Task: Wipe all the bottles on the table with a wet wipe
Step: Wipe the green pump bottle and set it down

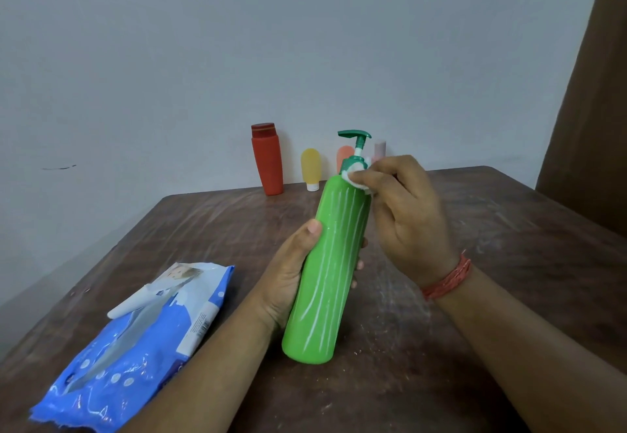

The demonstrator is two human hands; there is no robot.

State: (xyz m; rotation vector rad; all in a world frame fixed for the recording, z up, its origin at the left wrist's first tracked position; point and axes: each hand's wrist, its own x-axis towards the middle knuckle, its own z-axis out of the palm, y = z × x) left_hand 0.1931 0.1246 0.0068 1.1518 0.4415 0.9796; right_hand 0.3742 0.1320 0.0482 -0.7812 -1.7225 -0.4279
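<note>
The green pump bottle [330,263] is held tilted above the worktop [492,229]. The left hand [288,276] grips its middle, thumb on the near side, fingers [360,264] curled behind with only the tips showing. The right hand [403,208] pinches a white wet wipe [356,178] against the bottle's collar, and most of the wipe is hidden under its fingers. Behind, the orange tube [344,156] and pink bottle [380,149] are partly blocked.

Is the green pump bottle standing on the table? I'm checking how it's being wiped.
No, the left hand holds the green pump bottle tilted above the table while the right hand wipes its neck.
</note>
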